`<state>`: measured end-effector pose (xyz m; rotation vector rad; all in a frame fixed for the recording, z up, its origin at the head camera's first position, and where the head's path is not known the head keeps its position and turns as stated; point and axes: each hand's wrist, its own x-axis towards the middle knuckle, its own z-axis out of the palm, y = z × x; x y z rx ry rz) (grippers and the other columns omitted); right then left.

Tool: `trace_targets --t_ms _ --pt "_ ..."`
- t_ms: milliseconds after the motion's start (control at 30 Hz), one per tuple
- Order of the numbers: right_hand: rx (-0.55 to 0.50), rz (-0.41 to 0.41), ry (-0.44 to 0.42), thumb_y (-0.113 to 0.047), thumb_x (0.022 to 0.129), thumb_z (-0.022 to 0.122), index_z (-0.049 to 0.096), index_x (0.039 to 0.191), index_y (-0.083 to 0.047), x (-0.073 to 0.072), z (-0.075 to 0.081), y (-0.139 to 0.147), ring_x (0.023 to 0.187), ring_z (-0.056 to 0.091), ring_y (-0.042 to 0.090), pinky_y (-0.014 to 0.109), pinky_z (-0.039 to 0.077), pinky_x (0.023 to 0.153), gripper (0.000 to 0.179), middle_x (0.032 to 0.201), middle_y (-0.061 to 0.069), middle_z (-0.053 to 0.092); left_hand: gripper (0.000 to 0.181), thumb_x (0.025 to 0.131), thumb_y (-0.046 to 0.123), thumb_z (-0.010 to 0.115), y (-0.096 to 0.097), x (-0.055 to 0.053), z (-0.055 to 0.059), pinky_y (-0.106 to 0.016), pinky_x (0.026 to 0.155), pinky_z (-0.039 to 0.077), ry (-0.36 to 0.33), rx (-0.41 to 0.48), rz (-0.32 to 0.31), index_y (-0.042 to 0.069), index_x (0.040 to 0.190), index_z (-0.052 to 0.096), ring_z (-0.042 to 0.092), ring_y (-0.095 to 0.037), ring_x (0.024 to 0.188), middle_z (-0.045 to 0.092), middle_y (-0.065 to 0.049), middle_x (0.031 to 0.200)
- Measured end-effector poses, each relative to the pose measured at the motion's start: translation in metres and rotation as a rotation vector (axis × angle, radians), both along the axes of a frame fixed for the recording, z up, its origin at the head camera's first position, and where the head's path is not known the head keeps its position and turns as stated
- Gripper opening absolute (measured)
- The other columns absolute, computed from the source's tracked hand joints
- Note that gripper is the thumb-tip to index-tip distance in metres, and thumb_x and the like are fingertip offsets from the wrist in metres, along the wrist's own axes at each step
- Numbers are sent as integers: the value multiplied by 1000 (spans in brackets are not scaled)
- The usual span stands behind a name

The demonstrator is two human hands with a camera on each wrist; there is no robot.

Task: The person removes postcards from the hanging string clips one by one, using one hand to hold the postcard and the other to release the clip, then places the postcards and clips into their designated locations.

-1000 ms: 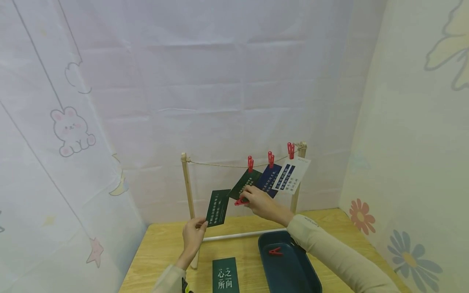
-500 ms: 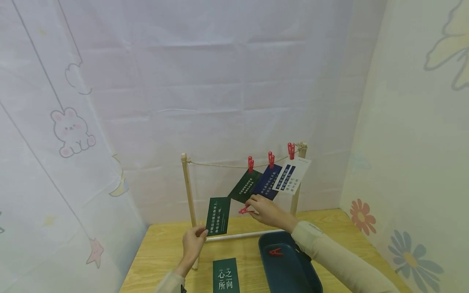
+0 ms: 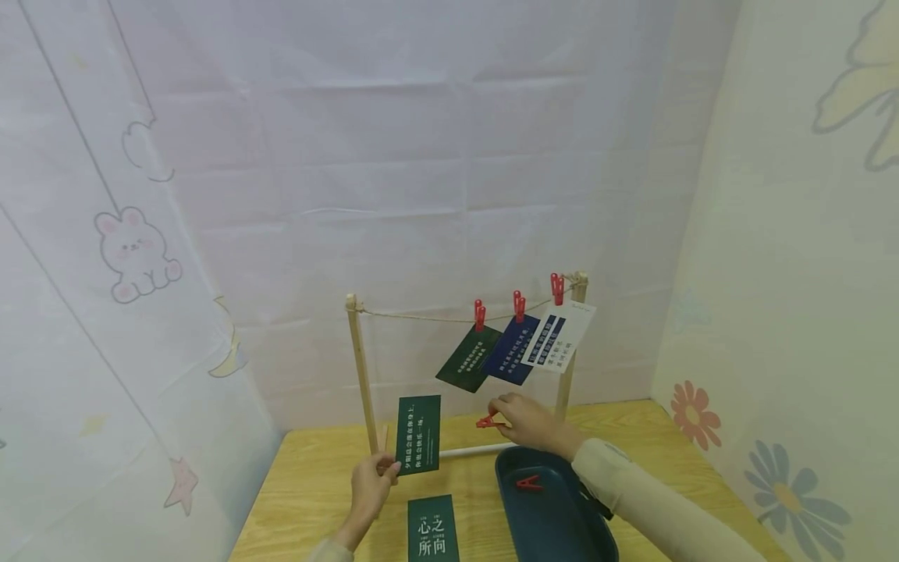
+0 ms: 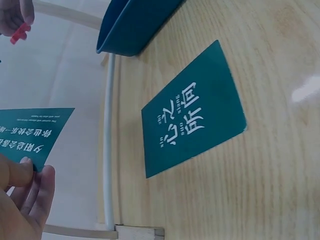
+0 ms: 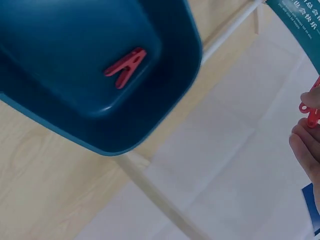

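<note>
My left hand (image 3: pixel 371 485) pinches a green card (image 3: pixel 418 433) with white lettering by its lower left corner, holding it upright in front of the rack's left post. In the left wrist view the thumb and fingers (image 4: pixel 42 192) grip that card's edge. My right hand (image 3: pixel 528 425) pinches a red clothespin (image 3: pixel 489 422) between thumb and fingers, below the hung cards. Three cards hang from a string (image 3: pixel 414 317) by red clothespins: a dark green card (image 3: pixel 469 359), a navy card (image 3: pixel 513 349) and a white card (image 3: pixel 559 337).
A second green card (image 3: pixel 432 529) lies on the wooden table (image 3: pixel 302 499). To its right stands a dark blue tray (image 3: pixel 555 523) with one red clothespin (image 3: pixel 529 483) inside. The rack has wooden posts (image 3: pixel 361 375) and a white bottom rod (image 3: pixel 470 450).
Both hands have moved lower, away from the string. The left hand's card has come down and turned more upright; the right hand's clothespin has dropped clear of the hung green card.
</note>
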<state>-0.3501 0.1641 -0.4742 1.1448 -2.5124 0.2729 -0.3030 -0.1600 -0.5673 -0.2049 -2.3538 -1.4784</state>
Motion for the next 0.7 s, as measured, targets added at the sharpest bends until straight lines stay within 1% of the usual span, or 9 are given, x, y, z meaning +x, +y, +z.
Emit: trace_targets --t_ms 167,367,433,533,600,700 --pt "24 -20 -47 -8 82 78 62 98 -7 6 -8 9 81 64 19 36 55 71 23 89 4 67 10 83 -13 69 0 2 -8 -25 55 56 -50 34 -29 -12 93 67 69 -28 66 68 -18 82" --pt "70 -32 -141 -9 84 76 61 98 -9 11 -23 18 83 63 20 39 53 75 21 91 4 68 9 82 -13 70 -2 6 -17 -26 53 56 -101 34 -78 -12 91 67 67 -21 60 66 -13 77" --pt "84 -33 -168 -8 84 76 61 98 -9 12 -28 20 83 64 19 37 54 74 20 90 5 68 8 82 -14 69 -4 7 -19 -27 53 56 -122 33 -101 -13 90 66 67 -22 59 64 -12 76" --pt "113 -34 -185 -7 84 76 62 97 -8 13 -36 23 81 64 16 32 54 71 20 89 5 67 9 81 -16 69 -6 9 -22 -29 53 57 -158 48 -144 -14 89 65 67 -25 59 62 -11 76" --pt "135 -39 -196 -8 83 77 63 96 -8 13 -41 25 77 61 13 29 53 68 19 86 3 66 9 81 -17 68 -8 10 -24 -28 54 57 -177 50 -175 -15 89 63 68 -28 60 61 -10 76" --pt "171 -58 -193 -12 82 80 65 91 -11 14 -48 28 75 55 10 28 50 66 18 82 -3 60 8 82 -17 67 -11 11 -29 -28 53 57 -211 46 -215 -15 88 63 68 -27 60 59 -10 75"
